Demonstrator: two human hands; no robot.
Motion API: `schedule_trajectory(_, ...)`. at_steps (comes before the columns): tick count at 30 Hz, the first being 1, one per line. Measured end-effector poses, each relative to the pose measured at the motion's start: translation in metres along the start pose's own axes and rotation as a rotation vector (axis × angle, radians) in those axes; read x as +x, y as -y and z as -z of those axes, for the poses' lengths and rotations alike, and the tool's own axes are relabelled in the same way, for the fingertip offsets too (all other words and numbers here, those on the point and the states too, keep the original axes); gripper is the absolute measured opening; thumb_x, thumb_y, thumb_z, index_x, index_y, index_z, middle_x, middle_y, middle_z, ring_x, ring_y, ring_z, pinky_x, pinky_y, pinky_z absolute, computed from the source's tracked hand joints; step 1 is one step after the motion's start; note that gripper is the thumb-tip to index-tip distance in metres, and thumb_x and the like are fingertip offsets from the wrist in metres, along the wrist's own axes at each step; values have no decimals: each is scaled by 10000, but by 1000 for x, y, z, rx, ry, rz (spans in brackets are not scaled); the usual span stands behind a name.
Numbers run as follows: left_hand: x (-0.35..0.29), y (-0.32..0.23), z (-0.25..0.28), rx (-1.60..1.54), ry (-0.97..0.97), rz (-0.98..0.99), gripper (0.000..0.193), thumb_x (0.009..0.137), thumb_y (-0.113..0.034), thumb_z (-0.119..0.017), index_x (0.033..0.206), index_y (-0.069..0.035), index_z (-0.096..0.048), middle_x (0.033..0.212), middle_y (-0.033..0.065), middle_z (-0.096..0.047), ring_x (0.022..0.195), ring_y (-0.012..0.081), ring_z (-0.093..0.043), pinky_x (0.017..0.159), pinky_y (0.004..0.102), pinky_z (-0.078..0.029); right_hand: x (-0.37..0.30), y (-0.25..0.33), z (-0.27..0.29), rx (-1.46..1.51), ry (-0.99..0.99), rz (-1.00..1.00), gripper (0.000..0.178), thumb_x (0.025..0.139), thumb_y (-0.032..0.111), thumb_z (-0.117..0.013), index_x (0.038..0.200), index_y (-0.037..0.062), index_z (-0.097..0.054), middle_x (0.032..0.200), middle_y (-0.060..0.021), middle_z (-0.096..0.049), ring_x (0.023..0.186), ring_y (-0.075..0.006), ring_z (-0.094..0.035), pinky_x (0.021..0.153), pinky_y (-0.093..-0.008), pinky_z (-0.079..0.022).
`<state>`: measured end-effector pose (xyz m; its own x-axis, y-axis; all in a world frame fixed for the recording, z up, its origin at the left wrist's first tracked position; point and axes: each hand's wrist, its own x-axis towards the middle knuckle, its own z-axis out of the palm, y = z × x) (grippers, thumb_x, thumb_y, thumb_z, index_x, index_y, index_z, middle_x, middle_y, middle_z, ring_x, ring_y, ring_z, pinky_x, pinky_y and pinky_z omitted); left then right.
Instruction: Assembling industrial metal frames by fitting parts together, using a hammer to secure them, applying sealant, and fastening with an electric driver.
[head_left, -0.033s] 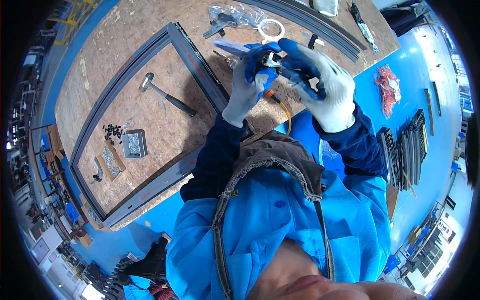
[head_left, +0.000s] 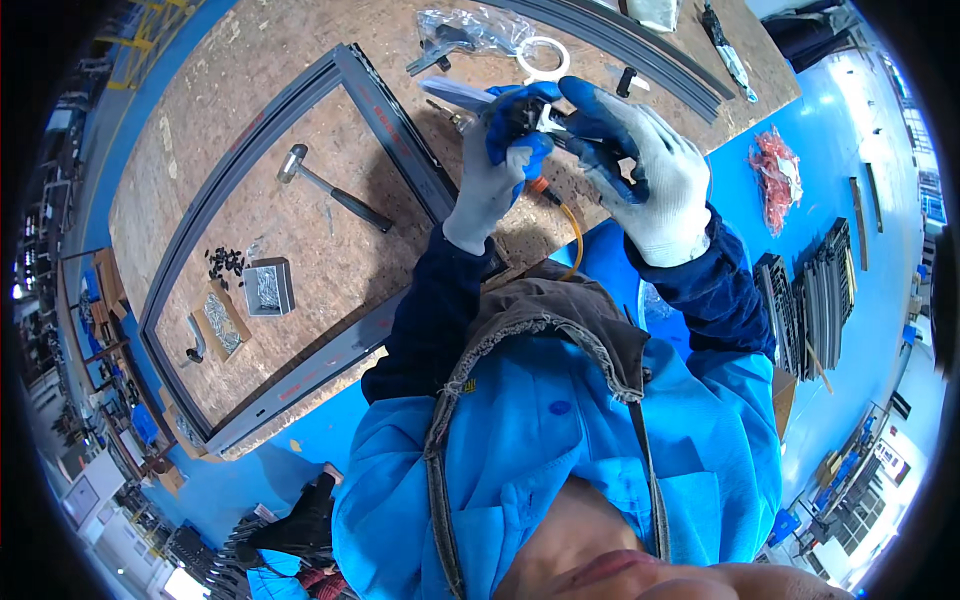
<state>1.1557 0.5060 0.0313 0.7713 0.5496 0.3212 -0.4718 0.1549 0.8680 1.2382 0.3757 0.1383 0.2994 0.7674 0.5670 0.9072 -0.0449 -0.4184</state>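
Observation:
My hands, in white gloves with blue-coated fingers, meet above the far part of the workbench. My left hand [head_left: 492, 170] is closed around a small dark part with a bright silvery piece [head_left: 548, 120]; its exact kind cannot be made out. From the other side, the bent fingers of my right hand [head_left: 655, 170] press against the same part. A pale translucent flat piece [head_left: 455, 94] sticks out beside my left fingers; whether it is held is unclear. Under my hands an orange connector [head_left: 540, 185] with a yellow hose [head_left: 579, 235] shows.
Left on the wooden workbench [head_left: 150, 190] lies a dark grey window-like frame [head_left: 240, 160] around a hammer [head_left: 340, 196], a box of screws [head_left: 266, 288] and scattered black pieces [head_left: 226, 264]. A white tape ring [head_left: 543, 60], plastic bag [head_left: 480, 32] and long grey profiles [head_left: 640, 60] lie farther off.
My hands have shifted very slightly around the small dark part. Everything else stays in place.

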Motion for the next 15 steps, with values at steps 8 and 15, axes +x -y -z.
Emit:
schedule_trajectory(8,0,4,8,-281,91,-23,513,851,-258,-649,1273,-55,-438,979,49,-578,781,104,-525,699,225,-451,5,6,-4,140,-99,3,500,656,72,-759,1125,31,-588,895,-93,-643,737,-214,-621,665,-275,-506)
schedule_trajectory(15,-6,2,-8,-136,26,-88,505,873,-269,-633,1278,-54,-420,1027,70,-560,848,129,-534,759,276,-463,-7,-11,-30,413,-326,189,481,636,99,-760,1085,25,-603,909,-100,-622,724,-236,-597,655,-306,-496)
